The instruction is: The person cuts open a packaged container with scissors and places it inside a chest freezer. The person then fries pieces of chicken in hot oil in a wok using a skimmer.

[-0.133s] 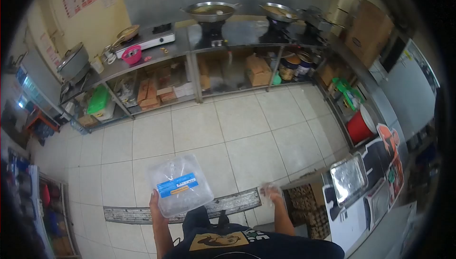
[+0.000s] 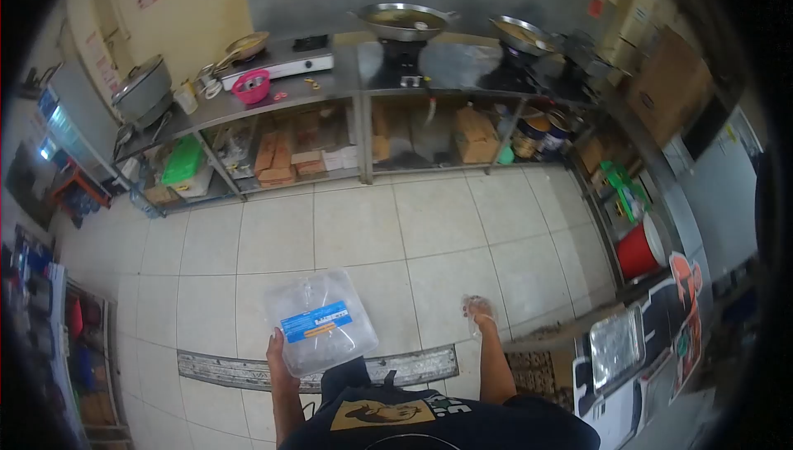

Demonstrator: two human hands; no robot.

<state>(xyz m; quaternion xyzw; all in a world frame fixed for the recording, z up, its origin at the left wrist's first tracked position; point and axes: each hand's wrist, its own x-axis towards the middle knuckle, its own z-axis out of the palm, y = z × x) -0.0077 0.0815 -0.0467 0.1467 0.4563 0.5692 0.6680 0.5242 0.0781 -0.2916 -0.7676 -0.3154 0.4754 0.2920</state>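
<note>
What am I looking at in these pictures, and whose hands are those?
There is no machine: a person wears one camera on the head, and both pictures look forward and down from it. The left hand holds a clear plastic container with a blue label. At the right hand is something thin and clear; I can't tell whether it is held or worn. Across the tiled floor, the metal counter bears a pink bowl, a white stove and, further right, two wide pans on burners.
</note>
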